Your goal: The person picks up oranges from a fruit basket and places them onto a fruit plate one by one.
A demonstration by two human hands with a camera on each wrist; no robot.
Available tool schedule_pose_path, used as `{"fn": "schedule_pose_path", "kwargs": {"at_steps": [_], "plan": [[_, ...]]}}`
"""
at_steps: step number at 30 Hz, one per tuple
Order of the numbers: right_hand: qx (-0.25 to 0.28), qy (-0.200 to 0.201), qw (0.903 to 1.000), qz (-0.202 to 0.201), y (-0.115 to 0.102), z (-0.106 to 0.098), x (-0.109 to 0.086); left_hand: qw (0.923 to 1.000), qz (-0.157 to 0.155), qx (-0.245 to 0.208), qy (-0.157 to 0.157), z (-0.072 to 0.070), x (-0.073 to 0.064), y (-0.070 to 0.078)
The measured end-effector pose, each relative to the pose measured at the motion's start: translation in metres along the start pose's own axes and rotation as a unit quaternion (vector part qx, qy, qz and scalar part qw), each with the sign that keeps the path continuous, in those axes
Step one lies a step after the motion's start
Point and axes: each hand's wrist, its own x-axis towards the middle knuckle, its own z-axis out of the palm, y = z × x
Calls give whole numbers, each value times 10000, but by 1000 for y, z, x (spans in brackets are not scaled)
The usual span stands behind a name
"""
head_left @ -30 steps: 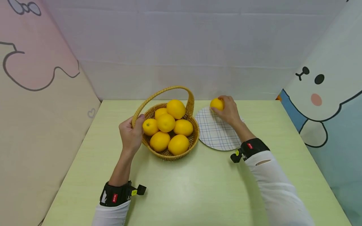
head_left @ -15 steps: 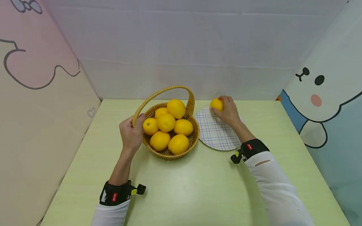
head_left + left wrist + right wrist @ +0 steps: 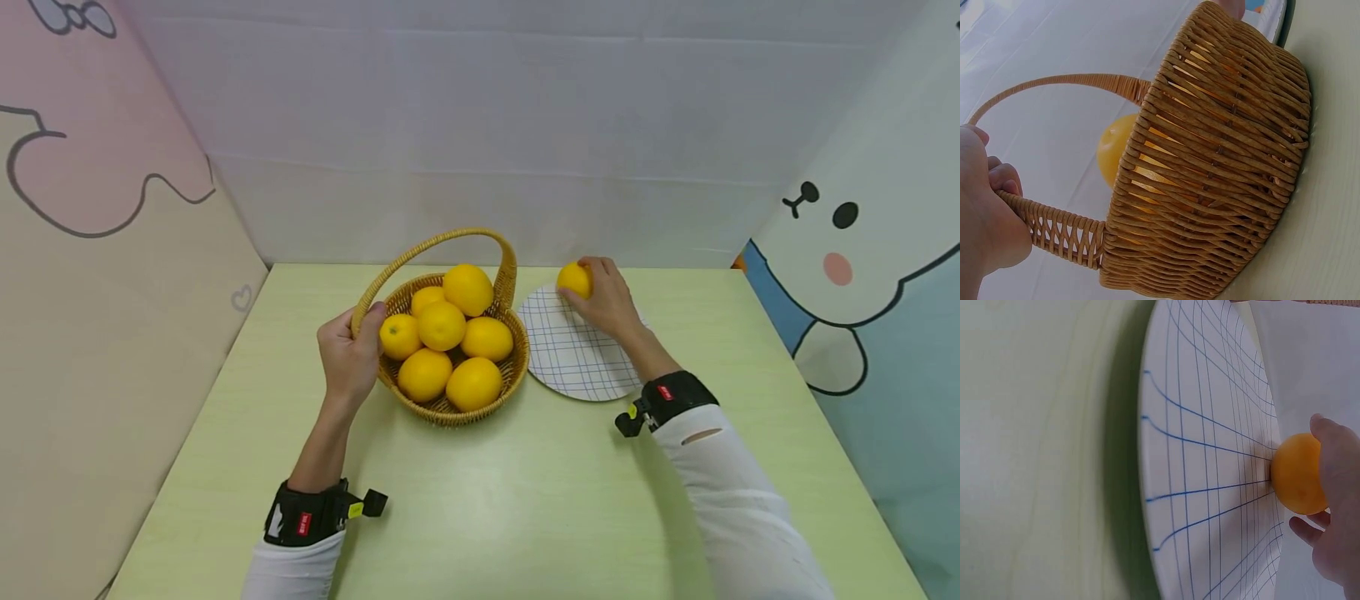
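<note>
A wicker basket [image 3: 450, 417] stands on the table, piled with several yellow lemons [image 3: 441, 326]. My left hand [image 3: 348, 354] grips the left side of its arched handle [image 3: 427, 244]; the left wrist view shows the fingers wrapped round the woven handle [image 3: 1066, 234]. Right of the basket lies a white plate with blue grid lines [image 3: 570, 358]. At that plate's far edge my right hand [image 3: 609, 300] holds a single lemon [image 3: 573, 280] between thumb and fingers. In the right wrist view this lemon [image 3: 1299, 475] sits against the plate's far side, partly covered by the hand.
The pale green table [image 3: 480, 517] meets a white wall [image 3: 480, 150] just behind the basket and plate. Side panels with cartoon drawings rise at the left [image 3: 112, 333] and right [image 3: 885, 250]. The basket's rim nearly touches the plate's left edge.
</note>
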Motion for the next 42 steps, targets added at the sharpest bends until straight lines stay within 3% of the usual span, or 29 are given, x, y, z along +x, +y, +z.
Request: {"fn": "schedule_pose_path", "kwargs": {"at_steps": [12,26,42], "plan": [[-313,-363,9984,-313,-1,-8,-2,10000,-41,17,7,0,0,0],[-710,-288,9942,-749,-20,-32,-9,9999,-112,6,27,1,0,0],[-1039,-829,9876,-841,-50,-70,-51,9999,-102,77,46,0,-1,0]]}}
